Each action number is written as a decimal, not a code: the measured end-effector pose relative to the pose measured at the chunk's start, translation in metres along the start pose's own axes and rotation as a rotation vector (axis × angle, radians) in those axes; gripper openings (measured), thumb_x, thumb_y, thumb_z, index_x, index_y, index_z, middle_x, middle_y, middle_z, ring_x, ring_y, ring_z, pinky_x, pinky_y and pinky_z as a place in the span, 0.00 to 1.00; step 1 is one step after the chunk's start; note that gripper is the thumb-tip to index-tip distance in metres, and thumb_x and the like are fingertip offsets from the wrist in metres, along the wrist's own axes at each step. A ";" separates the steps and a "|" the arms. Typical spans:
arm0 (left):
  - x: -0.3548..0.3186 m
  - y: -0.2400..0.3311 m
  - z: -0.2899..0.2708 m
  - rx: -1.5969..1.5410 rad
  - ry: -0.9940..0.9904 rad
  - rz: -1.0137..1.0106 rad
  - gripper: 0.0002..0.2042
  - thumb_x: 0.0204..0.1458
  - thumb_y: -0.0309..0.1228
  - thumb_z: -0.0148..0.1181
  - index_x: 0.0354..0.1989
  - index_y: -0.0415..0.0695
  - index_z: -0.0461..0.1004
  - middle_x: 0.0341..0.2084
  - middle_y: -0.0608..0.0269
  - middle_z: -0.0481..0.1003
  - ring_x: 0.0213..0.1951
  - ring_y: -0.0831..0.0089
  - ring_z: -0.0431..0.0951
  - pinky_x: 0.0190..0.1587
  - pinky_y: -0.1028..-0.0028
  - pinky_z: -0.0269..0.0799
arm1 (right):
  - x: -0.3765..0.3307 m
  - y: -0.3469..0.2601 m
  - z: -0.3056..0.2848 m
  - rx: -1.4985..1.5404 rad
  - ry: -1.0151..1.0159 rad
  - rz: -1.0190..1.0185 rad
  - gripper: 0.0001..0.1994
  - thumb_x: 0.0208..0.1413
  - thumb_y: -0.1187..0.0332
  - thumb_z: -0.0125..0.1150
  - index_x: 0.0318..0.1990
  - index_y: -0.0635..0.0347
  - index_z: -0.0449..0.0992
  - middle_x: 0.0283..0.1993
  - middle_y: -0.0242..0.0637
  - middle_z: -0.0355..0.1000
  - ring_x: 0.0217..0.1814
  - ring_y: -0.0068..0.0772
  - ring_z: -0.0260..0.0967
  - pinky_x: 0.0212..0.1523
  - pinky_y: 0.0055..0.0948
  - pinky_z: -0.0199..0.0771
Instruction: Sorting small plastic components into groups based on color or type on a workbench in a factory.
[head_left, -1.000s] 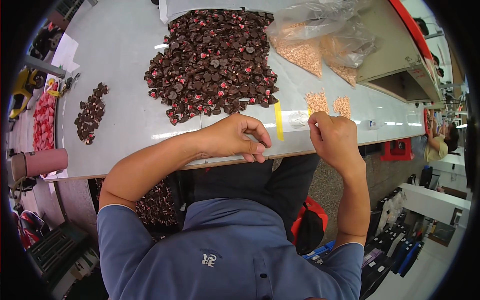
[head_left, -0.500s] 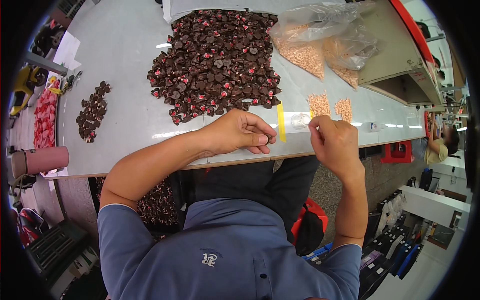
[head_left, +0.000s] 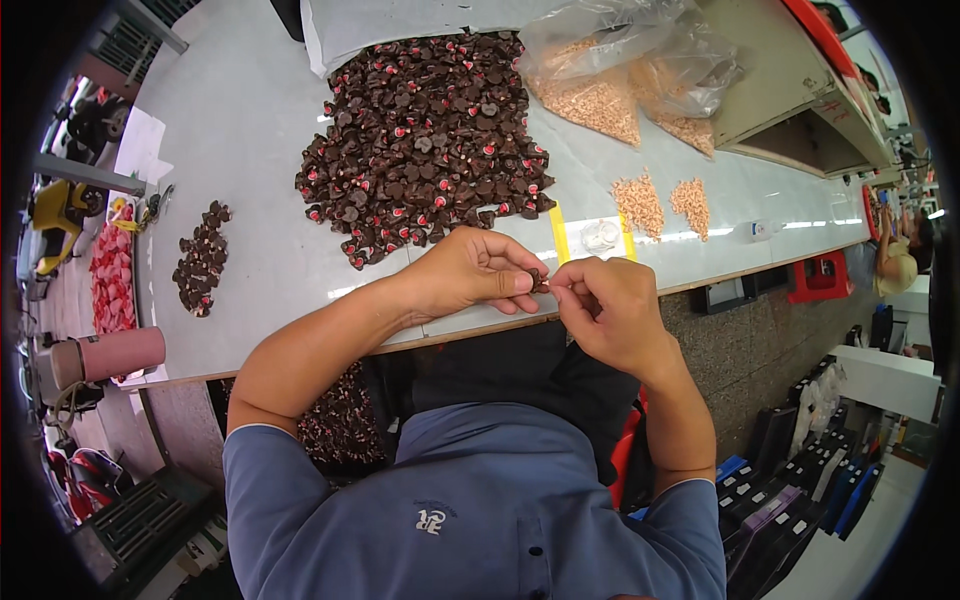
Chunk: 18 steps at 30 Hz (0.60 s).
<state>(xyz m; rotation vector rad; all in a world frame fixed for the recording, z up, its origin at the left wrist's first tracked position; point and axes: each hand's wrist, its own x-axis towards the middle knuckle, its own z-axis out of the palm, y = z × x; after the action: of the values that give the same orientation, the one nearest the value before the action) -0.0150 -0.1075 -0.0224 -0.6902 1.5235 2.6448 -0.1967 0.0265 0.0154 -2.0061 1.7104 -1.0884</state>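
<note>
Near the table's front edge, my left hand (head_left: 465, 272) pinches a small dark brown piece (head_left: 540, 285) between thumb and fingers. My right hand (head_left: 612, 302) meets it from the right, its thumb and forefinger pressed together at that piece; whatever they hold is too small to make out. Beyond my left hand spreads a big heap of dark brown pieces (head_left: 425, 145), several with red-and-white spots. Past my right hand lie two little piles of beige bits, a larger pile (head_left: 638, 205) and a smaller pile (head_left: 691, 206). A small clear container (head_left: 600, 236) stands between strips of yellow tape (head_left: 559, 235).
Clear plastic bags (head_left: 590, 105) of beige bits lie at the back right, beside a metal cabinet (head_left: 760, 90). A smaller group of brown pieces (head_left: 202, 260) sits at the left. A pink tumbler (head_left: 125, 350) is by the left edge, a small bottle (head_left: 758, 231) at the right.
My right hand has moved left, from beside the clear container to the brown piece in my left hand. My left hand keeps its hold. The whole view has shifted slightly.
</note>
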 end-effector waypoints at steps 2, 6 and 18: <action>0.000 0.000 0.000 0.002 0.000 0.000 0.15 0.58 0.31 0.62 0.50 0.36 0.74 0.42 0.56 0.79 0.40 0.69 0.82 0.40 0.76 0.79 | 0.000 0.001 0.001 0.004 0.003 -0.009 0.06 0.47 0.79 0.66 0.30 0.61 0.75 0.18 0.32 0.69 0.15 0.26 0.66 0.17 0.25 0.62; 0.000 0.000 -0.001 0.010 -0.003 0.002 0.15 0.58 0.31 0.62 0.50 0.37 0.74 0.42 0.56 0.79 0.41 0.70 0.82 0.40 0.76 0.79 | 0.001 0.002 0.005 -0.023 -0.007 -0.017 0.06 0.46 0.79 0.66 0.30 0.60 0.74 0.18 0.31 0.69 0.15 0.26 0.66 0.18 0.25 0.62; 0.003 -0.012 0.001 -0.048 0.100 0.083 0.10 0.57 0.23 0.60 0.47 0.35 0.75 0.41 0.53 0.79 0.41 0.69 0.82 0.44 0.74 0.79 | -0.006 0.003 0.022 -0.221 0.100 -0.200 0.07 0.44 0.79 0.66 0.31 0.59 0.76 0.21 0.34 0.72 0.18 0.35 0.67 0.21 0.31 0.63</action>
<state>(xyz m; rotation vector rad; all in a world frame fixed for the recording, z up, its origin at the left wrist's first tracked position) -0.0155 -0.1011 -0.0332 -0.7910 1.5501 2.7550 -0.1834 0.0258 -0.0031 -2.3376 1.7785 -1.1215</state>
